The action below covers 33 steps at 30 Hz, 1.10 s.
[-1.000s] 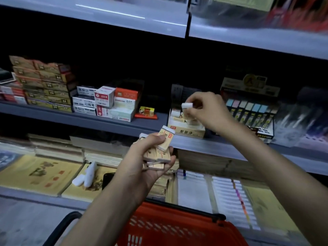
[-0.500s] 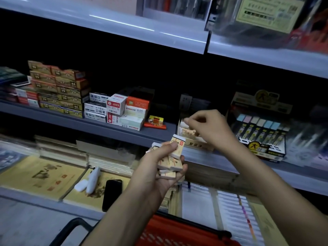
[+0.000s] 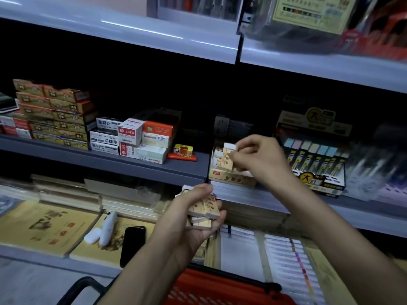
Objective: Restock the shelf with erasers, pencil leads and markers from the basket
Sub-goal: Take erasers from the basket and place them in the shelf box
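Observation:
My left hand [image 3: 191, 219] grips a small stack of tan-sleeved erasers [image 3: 204, 213] just below the middle shelf's edge. My right hand [image 3: 257, 159] pinches one eraser [image 3: 228, 158], white end up, over the yellow eraser display box [image 3: 229, 178] on the middle shelf [image 3: 154, 167]. More erasers stand inside that box. The red basket [image 3: 220, 291] with a black handle sits at the bottom of the view, under my forearms; its contents are hidden.
Pencil-lead boxes [image 3: 130, 139] and stacked tan boxes [image 3: 52, 113] fill the shelf's left. A black display of marker-like pens [image 3: 317, 157] stands right of the eraser box. On the lower shelf lie notebooks, a white device [image 3: 108, 227] and a black phone [image 3: 133, 243].
My right hand took an eraser from the left hand's stack and carried it up over the display box. The left hand's stack dropped slightly lower.

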Each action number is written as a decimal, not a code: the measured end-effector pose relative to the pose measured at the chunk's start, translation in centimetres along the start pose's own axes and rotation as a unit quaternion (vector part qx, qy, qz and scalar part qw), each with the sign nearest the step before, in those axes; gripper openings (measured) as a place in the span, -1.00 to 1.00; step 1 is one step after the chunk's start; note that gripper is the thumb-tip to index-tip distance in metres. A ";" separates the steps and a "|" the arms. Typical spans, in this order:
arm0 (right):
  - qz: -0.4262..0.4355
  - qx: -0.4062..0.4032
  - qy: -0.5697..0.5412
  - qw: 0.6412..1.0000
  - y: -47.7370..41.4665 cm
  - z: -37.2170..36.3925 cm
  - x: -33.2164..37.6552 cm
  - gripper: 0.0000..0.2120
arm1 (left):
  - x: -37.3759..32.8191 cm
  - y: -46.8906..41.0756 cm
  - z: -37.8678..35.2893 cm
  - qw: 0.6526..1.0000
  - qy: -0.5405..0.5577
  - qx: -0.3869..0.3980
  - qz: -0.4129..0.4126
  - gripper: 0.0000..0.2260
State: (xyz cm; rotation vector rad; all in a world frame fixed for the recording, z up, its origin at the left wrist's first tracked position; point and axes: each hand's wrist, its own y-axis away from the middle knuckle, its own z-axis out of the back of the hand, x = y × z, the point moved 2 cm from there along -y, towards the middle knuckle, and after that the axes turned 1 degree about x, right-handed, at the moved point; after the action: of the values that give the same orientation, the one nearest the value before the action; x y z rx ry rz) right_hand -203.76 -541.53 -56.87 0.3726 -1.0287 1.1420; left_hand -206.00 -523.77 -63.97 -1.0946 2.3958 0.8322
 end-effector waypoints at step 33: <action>-0.087 0.189 -0.109 0.972 6.1 2.0 -2.4 -0.72 | 2.0 -0.5 -0.7 0.999 -0.048 0.021 -0.004 -0.74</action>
State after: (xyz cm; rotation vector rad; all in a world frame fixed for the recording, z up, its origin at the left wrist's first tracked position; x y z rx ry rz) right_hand -210.16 -541.77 -59.24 0.8915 -0.9425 1.1547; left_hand -206.93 -525.56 -64.76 -1.0238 2.3179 0.8098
